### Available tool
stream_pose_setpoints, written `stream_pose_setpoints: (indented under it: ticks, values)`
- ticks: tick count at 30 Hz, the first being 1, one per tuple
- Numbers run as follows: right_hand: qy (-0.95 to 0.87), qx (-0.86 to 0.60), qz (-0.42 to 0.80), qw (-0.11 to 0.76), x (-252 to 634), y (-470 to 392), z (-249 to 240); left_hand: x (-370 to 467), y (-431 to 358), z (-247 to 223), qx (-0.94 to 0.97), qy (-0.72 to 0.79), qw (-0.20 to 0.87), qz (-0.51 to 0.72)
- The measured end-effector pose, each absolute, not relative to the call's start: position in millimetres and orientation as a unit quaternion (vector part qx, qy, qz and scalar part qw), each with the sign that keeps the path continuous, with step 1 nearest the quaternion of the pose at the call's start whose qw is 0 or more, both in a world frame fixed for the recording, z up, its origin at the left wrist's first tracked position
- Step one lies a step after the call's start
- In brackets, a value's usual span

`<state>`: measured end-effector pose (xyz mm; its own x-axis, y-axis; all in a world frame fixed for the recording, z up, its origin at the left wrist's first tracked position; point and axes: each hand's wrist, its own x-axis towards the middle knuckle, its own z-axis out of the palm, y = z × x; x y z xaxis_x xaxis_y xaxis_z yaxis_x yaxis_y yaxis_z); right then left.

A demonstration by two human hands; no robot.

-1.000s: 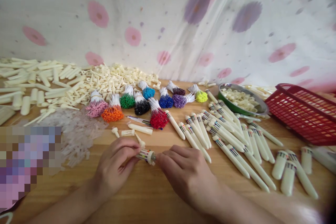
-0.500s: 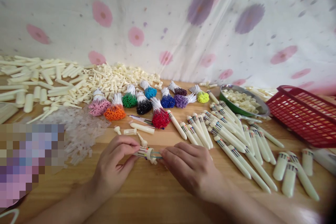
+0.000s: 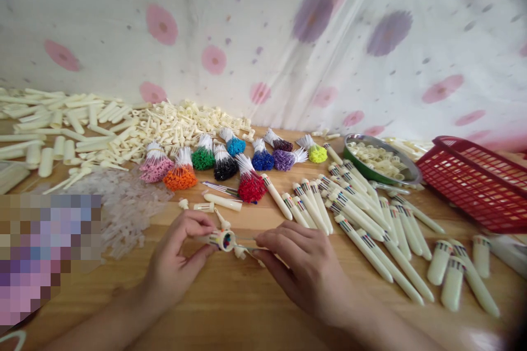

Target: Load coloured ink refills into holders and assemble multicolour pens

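My left hand (image 3: 183, 247) pinches a short cream slotted pen barrel (image 3: 216, 238) between thumb and fingers. The barrel's round open end faces me and shows red and blue tips inside. My right hand (image 3: 300, 263) is closed on a thin, pale two-pronged tool (image 3: 246, 239), perhaps tweezers; blur hides its exact shape. Its slim ends point left, close to the open end. Around the barrel lie small cream plungers (image 3: 223, 219), a slotted cream piece (image 3: 204, 207) and a smooth cream pen tube (image 3: 223, 202).
Rubber-banded bundles of coloured pen parts (image 3: 252, 181) stand behind my hands. Finished-looking multicolour pens (image 3: 358, 211) spread to the right, beside a green metal bowl (image 3: 349, 160) and a red basket (image 3: 473, 186). Cream parts (image 3: 177, 126) and clear plastic bits (image 3: 123, 214) are heaped left.
The barrel in my left hand has turned so that its open end faces me. My right hand's fingertips have drawn slightly right, and the tool's two prongs now show apart.
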<state>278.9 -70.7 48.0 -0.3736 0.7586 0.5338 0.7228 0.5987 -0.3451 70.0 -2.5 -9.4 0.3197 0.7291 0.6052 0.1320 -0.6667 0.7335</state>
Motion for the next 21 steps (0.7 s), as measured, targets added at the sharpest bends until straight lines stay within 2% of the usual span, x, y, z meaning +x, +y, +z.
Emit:
stream_pose_setpoints:
  ticks: [3, 5, 9, 12, 15, 18, 21]
  values:
    - [-0.796, -0.487, 0.035, 0.358, 283.1, -65.1, 42.9, 71.9, -2.4, -8.3, 0.696, 0.273, 0.435, 0.501]
    - [-0.776, -0.547, 0.012, 0.315, 288.3, -56.9, 32.9, 71.9, -2.1, -7.2, 0.675, 0.254, 0.473, 0.505]
    - [-0.746, -0.654, -0.041, 0.116, 294.7, -41.0, 8.1, 68.4, -0.1, -7.6, 0.684, 0.218, 0.454, 0.528]
    - [-0.721, -0.689, -0.047, 0.053, 294.7, -37.1, -1.7, 62.8, 2.7, -11.2, 0.711, 0.192, 0.415, 0.534]
    - [-0.715, -0.692, -0.062, 0.074, 294.5, -37.7, -0.7, 55.1, 6.3, -15.3, 0.721, 0.219, 0.383, 0.534]
    - [-0.734, -0.659, -0.067, 0.146, 289.9, -37.9, 7.0, 48.4, 10.7, -16.8, 0.721, 0.269, 0.348, 0.536]
    - [-0.767, -0.607, -0.014, 0.209, 272.2, -34.7, 14.1, 46.2, 14.8, -15.2, 0.713, 0.279, 0.337, 0.548]
